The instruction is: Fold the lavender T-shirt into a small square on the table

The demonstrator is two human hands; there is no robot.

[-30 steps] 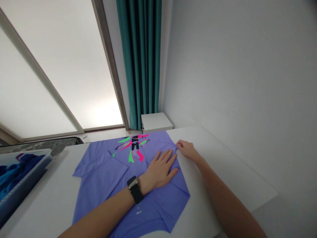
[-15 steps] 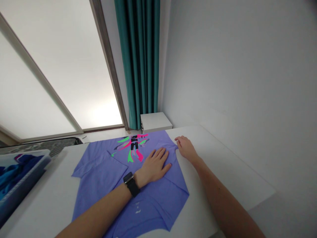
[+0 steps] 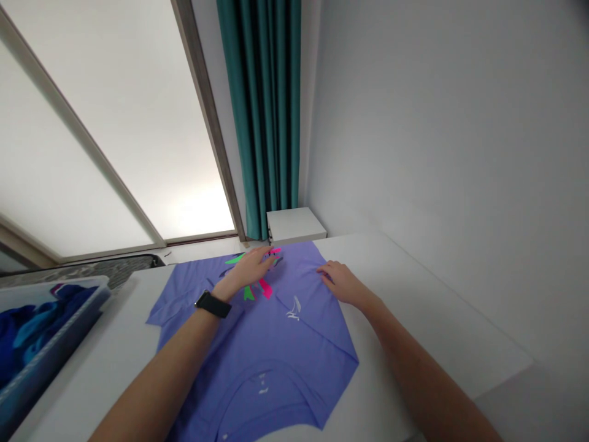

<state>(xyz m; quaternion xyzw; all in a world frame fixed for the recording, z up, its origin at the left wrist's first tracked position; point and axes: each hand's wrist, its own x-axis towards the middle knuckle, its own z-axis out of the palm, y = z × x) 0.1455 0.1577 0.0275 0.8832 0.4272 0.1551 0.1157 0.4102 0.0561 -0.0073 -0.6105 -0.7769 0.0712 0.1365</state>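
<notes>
Left hand (image 3: 251, 268) shifted over print (image 3: 265, 288).
Its fingers apart; right hand (image 3: 340, 283) at shirt (image 3: 276, 334) edge, clamped I can't tell; tugging could crease it.

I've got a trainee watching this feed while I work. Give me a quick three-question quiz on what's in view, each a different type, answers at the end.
1. True or false: the watch is worn on the right wrist.
2. Multiple choice: what lies in the tub at the left of the view?
A) bottles
B) blue cloth
C) books
3. Fill in the blank: the left hand is over the colourful ____ on the purple shirt.

Key:
1. False; it is on the left wrist.
2. B.
3. print.
</notes>
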